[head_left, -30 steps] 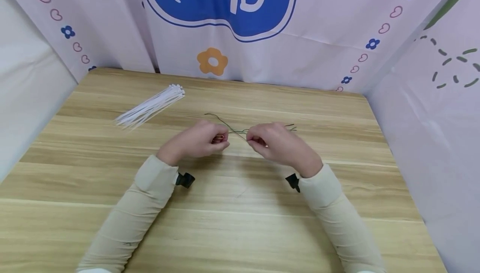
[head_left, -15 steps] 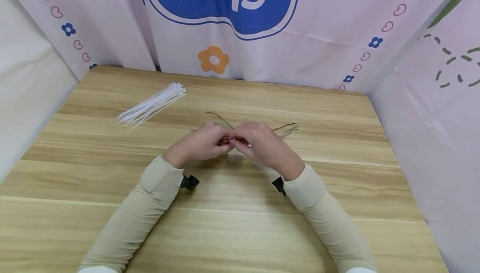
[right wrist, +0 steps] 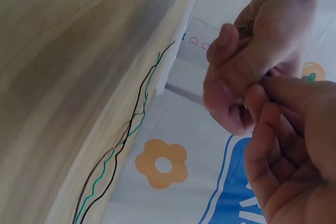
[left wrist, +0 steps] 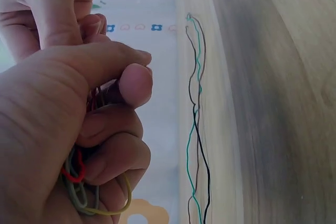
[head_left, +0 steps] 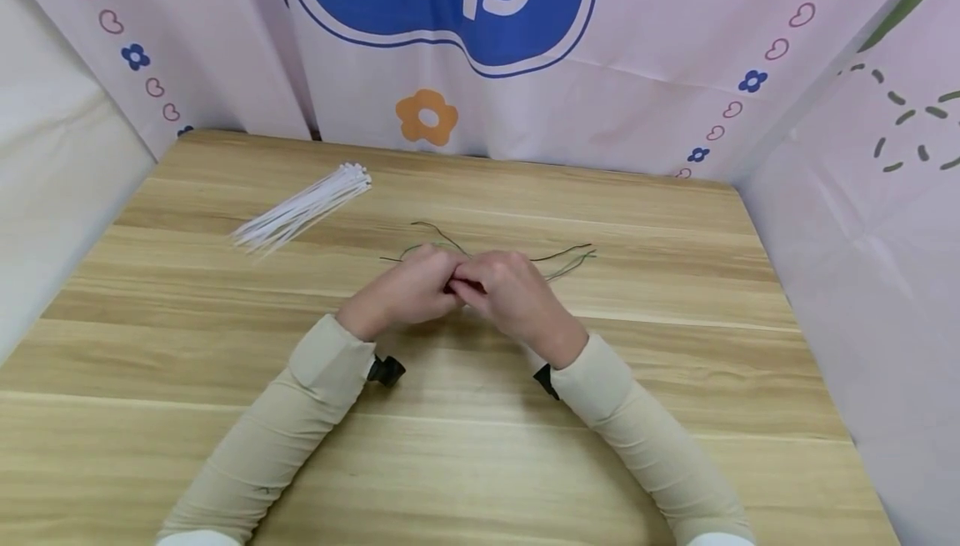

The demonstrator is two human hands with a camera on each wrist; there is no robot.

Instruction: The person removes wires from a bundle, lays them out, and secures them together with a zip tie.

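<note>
Gripping one wire bundle [left wrist: 82, 169]: one left hand [head_left: 411, 286], right hand [head_left: 513, 292] touching.

Work booth behind printed cloth

I take this for a screened-off work booth, though I cannot tell in what building. A pale, brown-streaked wood-grain tabletop [head_left: 465, 463] spans my head view. Behind its far edge hangs a white fabric backdrop [head_left: 562, 112] printed with a blue, white-lettered badge [head_left: 450, 8] and an orange flower [head_left: 410, 117]; white sheeting [head_left: 60, 112] closes the left side, and a pale panel with green dashes [head_left: 840, 262] the right. A bundle of slim white plastic cable ties [head_left: 303, 206] and thin green and black wires [left wrist: 208, 182] suggest a workshop, not a home.
</note>
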